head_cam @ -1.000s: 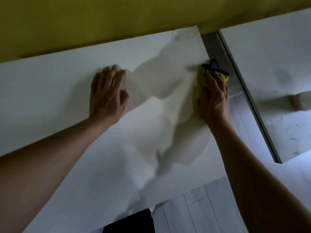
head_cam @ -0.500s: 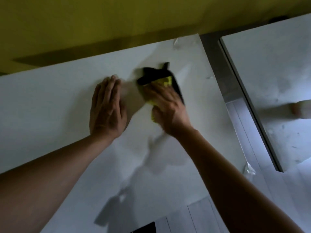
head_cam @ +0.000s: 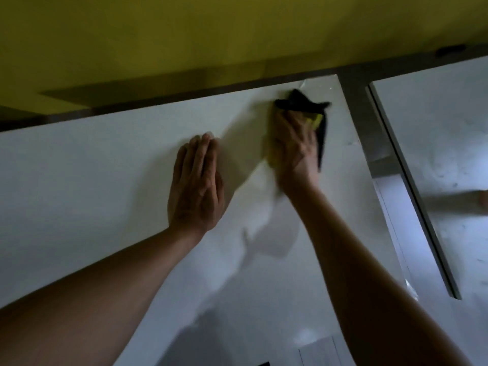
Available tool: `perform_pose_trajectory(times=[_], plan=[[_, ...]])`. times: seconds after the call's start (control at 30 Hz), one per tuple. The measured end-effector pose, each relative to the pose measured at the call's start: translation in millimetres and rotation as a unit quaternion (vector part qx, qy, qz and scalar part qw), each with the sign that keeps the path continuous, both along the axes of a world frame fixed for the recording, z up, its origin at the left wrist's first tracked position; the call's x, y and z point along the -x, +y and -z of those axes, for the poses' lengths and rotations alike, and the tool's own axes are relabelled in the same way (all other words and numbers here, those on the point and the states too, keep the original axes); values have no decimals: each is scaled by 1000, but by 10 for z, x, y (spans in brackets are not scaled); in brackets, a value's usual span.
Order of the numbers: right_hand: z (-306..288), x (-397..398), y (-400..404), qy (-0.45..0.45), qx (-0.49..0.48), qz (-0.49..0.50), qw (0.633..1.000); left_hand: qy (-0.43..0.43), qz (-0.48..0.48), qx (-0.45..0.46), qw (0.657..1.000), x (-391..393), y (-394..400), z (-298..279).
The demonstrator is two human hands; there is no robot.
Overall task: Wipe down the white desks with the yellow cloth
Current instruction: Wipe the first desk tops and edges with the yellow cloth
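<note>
A second desk (head_cam: 435, 143) sits right, across a gap, below the yellow wall (head_cam: 184, 35). Your left hand (head_cam: 196, 186) lies flat on the white desk (head_cam: 79, 180); your right hand (head_cam: 294, 146) presses the yellow cloth (head_cam: 317, 121) (black-edged) at the far right corner, its dark edge running near-to-far.

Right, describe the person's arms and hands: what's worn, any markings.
Both forearms are bare right to the frame edge: no sleeves in view. The left hand and right hand wear no gloves, and no rings, watch or bracelets show. No tattoos or marks are visible, though the dim light and motion blur, worst on the right hand, hide fine detail.
</note>
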State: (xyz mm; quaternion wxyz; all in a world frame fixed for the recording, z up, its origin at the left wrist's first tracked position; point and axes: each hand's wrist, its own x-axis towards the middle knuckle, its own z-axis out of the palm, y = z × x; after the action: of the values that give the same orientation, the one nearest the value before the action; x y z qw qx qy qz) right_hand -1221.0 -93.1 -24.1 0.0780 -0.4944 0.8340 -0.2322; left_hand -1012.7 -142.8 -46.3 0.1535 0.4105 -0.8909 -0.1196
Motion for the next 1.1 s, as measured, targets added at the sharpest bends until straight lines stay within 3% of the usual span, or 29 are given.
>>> perform_pose_trajectory(times=[0.1, 0.23, 0.33, 0.5, 0.67, 0.77, 0.97, 1.1], plan=[[-12, -408, -402, -6, 9, -211, 977, -2, -16, -9, 1000, 4, 1, 1], [-35, -317, -663, -1, 3, -310, 951, 6, -49, -29, 998, 12, -12, -6], [13, -48, -693, 10, 34, -268, 963, 4, -38, -24, 999, 12, -28, -20], [0, 769, -708, 47, -2, -27, 999, 5, -33, -36, 999, 22, -25, -31], [-12, 978, -717, 33, -12, 31, 999, -3, -34, -30, 999, 42, -23, -24], [-59, 611, -781, 33, 0, -28, 999, -10, -39, -31, 999, 40, -19, -20], [-37, -422, -1141, -3, 13, -297, 955, -5, -69, -43, 997, 72, -12, -52], [-51, -92, -1116, 19, -11, -299, 954, -13, -56, -47, 997, 67, -17, -66]])
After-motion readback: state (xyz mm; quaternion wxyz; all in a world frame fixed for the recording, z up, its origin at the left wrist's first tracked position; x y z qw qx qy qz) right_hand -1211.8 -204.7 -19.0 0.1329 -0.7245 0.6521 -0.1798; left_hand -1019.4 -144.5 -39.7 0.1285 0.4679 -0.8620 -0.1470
